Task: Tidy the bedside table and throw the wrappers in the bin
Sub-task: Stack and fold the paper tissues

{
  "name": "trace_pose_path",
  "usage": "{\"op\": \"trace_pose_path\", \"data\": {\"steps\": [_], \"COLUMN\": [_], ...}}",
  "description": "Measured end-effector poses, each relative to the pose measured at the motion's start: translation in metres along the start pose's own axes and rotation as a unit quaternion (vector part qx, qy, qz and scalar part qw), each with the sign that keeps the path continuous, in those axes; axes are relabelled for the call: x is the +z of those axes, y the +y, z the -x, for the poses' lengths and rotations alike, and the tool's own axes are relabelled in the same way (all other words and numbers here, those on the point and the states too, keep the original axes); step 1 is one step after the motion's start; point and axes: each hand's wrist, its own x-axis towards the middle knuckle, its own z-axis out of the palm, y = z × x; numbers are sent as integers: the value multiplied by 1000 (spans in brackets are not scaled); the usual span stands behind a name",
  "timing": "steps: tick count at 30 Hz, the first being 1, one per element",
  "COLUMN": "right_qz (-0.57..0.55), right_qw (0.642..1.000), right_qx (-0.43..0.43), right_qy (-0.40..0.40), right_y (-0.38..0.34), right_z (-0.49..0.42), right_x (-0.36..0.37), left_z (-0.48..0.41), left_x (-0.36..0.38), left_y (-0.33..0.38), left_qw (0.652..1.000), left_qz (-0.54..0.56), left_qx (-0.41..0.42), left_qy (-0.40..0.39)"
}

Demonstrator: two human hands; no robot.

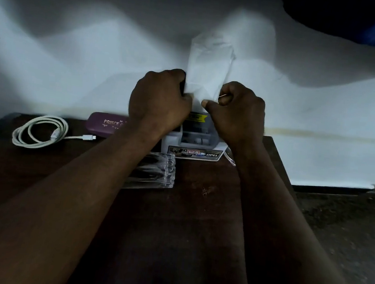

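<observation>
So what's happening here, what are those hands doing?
A person holds a thin whitish wrapper upright, the left hand gripping one edge and the right hand pinching the other. Below, on the dark bedside table, sit a small printed box, a coiled white cable, a purple case and some clear plastic packaging.

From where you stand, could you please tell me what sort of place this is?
Probably a bedroom, at the bedside: a dark wooden table stands against a white sheet draped over what seems a bed, and on the table lie a coiled charging cable and a purple glasses case.
</observation>
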Motion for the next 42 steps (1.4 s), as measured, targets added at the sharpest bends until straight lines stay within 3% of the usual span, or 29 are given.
{"op": "trace_pose_path", "data": {"steps": [4,10,14,20,26,33,42], "right_qz": [-12,-1,2,-33,1,-84,-38], "right_qw": [1000,1000,1000,999,1000,996,999], "right_qx": [13,1,-11,7,8,27,20], "right_qy": [8,3,-11,8,-2,12,-2], "right_y": [4,8,7,8,12,8,9], "right_z": [-5,-4,-6,-11,-9,-9,-8], "right_x": [-3,2,-1,-7,0,-3,2], "left_z": [1,1,0,0,0,1,1], "left_x": [-1,-5,-5,-1,-3,0,-3], "left_y": [2,3,1,-3,0,-2,-5], "left_qw": [1000,997,998,998,996,999,999], "left_qz": [-7,68,57,9,68,35,43], "left_qx": [23,7,1,67,7,33,17], "left_qy": [-1,23,19,8,50,5,14]}}
